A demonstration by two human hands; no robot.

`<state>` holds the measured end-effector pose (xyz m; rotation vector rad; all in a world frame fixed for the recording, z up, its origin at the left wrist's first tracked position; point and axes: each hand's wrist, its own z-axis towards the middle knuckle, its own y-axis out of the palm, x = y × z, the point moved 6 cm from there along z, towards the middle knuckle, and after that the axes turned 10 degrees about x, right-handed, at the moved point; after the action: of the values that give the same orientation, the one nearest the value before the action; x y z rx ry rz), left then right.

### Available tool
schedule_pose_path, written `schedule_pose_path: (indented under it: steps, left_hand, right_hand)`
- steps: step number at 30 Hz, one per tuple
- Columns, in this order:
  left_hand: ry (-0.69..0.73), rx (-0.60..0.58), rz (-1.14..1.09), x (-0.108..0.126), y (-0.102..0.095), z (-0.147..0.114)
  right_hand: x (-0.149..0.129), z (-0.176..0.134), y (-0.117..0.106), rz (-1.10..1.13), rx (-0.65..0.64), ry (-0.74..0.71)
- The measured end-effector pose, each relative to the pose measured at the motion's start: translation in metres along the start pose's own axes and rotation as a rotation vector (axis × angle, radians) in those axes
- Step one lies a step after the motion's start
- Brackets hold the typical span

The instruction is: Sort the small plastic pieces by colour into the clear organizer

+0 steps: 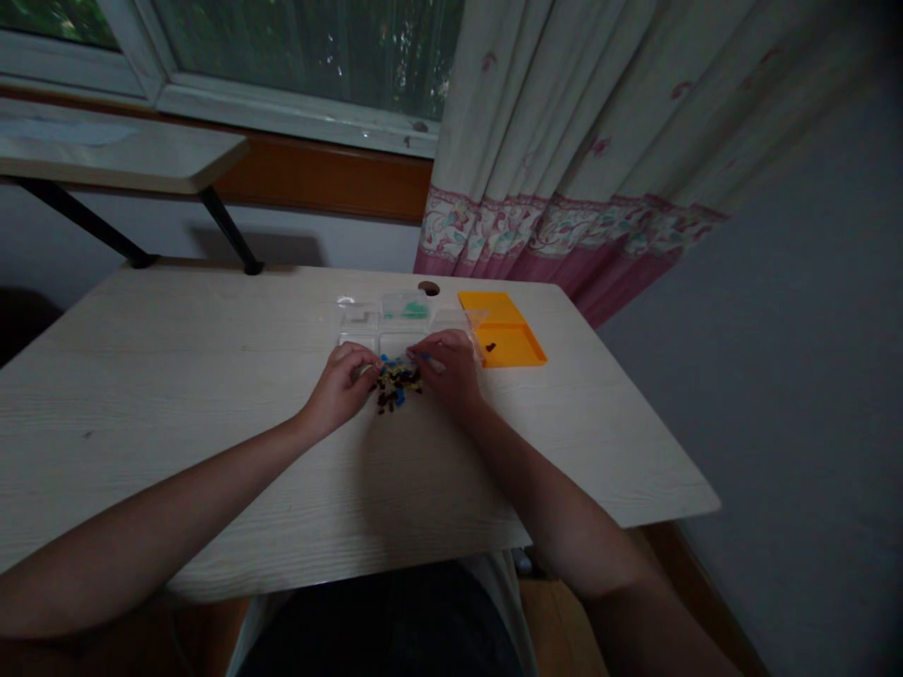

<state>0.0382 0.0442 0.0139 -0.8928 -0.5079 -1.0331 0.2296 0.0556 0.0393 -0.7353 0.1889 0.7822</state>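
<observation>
A pile of small loose pieces (pixel 396 384), dark brown, blue and yellow, lies on the table between my hands. My left hand (pixel 345 381) is at the pile's left edge, thumb and fingers curled together. My right hand (pixel 450 365) reaches over the pile's right side with its fingers pinched; a bit of blue shows by the fingertips. What either hand holds is too small to make out. Just beyond the pile stands a clear plastic compartment box (pixel 361 321), partly covered by my right hand. Green pieces (pixel 415 309) show in one of its back compartments.
To the right of the box lies an open orange case (pixel 514 344) with a small dark piece (pixel 491 347) in it. Behind them the pale wooden table (pixel 232 395) has a round cable hole (pixel 428 288). A raised shelf (pixel 162 155) stands at back left; a curtain (pixel 508 169) hangs behind.
</observation>
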Motion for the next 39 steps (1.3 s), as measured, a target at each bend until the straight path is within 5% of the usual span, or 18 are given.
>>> schedule_pose_path:
  steps: [5,12,39]
  left_hand:
    - [0.003,-0.009,0.019,0.001,0.000,0.000]
    - [0.042,-0.036,0.040,0.004,0.001,0.000]
    - [0.054,-0.065,0.043,0.004,0.004,-0.002]
  right_hand:
    - [-0.021,-0.006,0.004,0.035,-0.059,-0.135]
    - [-0.028,-0.008,0.010,-0.011,-0.180,-0.113]
    - [-0.024,-0.007,0.005,-0.008,-0.164,-0.122]
